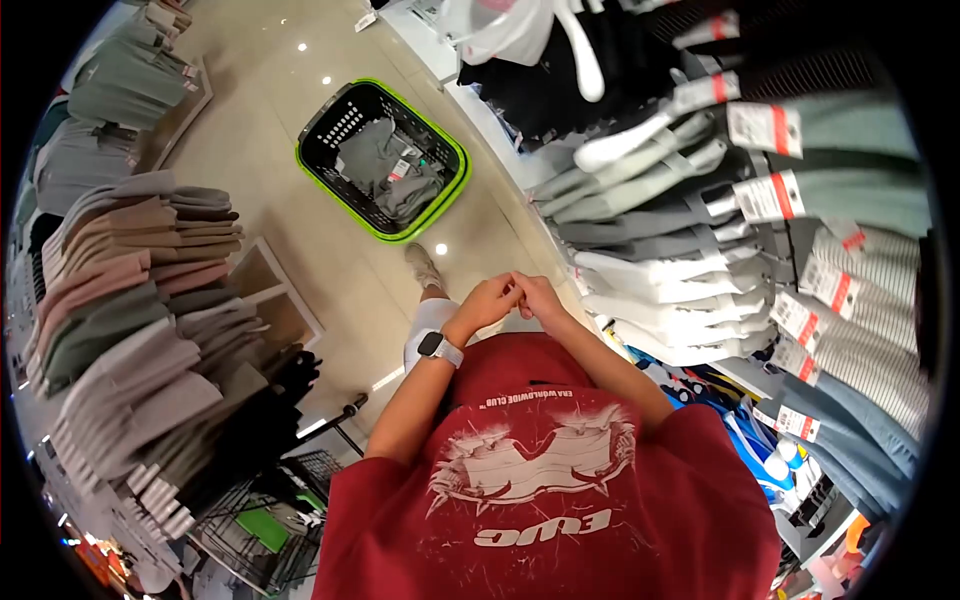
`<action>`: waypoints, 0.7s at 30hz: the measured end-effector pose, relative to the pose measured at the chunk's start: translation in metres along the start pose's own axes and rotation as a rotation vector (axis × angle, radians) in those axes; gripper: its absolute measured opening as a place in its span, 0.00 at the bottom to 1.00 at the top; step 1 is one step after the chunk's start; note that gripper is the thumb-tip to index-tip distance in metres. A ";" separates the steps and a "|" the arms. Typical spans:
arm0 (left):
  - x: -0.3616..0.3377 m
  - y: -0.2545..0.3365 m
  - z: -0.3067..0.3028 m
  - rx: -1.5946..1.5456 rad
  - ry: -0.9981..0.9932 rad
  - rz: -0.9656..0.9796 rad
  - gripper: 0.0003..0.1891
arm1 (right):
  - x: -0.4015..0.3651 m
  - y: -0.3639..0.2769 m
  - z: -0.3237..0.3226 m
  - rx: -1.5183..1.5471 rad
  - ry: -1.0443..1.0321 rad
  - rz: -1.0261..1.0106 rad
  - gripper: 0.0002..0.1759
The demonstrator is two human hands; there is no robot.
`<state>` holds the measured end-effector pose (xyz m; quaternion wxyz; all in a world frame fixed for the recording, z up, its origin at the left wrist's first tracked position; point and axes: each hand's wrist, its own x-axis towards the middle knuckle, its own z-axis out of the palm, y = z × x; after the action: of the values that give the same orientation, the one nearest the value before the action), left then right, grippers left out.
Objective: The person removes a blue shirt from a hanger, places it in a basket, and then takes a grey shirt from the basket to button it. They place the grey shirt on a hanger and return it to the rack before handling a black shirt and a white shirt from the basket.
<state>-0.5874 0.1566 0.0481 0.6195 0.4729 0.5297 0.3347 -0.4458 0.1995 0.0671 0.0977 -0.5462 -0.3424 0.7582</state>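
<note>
My left hand (486,306), on the arm with a white watch (440,347), meets my right hand (540,298) in front of my red shirt. Their curled fingers touch each other, and I cannot make out whether anything small is between them. Past the hands, a black basket with a green rim (452,206) stands on the floor. Folded grey clothing (385,160) with a red and white tag lies inside it.
Hanging clothes (110,290) line the left side above a low white frame (270,290). At the right, a rack holds grey and white garments (660,290) with tags. A wire basket (290,480) stands at the lower left.
</note>
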 end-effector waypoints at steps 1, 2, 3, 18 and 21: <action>-0.002 -0.009 -0.021 0.006 -0.019 -0.097 0.17 | 0.022 0.009 0.006 -0.159 0.089 -0.064 0.25; -0.003 -0.019 -0.041 0.010 -0.030 -0.191 0.17 | 0.040 0.011 0.010 -0.326 0.169 -0.132 0.25; -0.003 -0.037 -0.060 -0.027 -0.014 -0.267 0.17 | 0.053 0.005 0.015 -0.341 0.163 -0.130 0.25; 0.086 -0.230 -0.228 0.219 0.495 -0.566 0.13 | 0.356 0.003 0.126 -1.055 0.029 -0.457 0.05; 0.109 -0.304 -0.218 -0.115 0.574 -0.473 0.09 | 0.457 0.036 0.136 -1.358 -0.042 -0.342 0.08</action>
<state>-0.8021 0.2070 -0.2731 0.5317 0.1888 0.7566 0.3305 -0.7351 0.3554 -0.2801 -0.1539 -0.4102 -0.8232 0.3611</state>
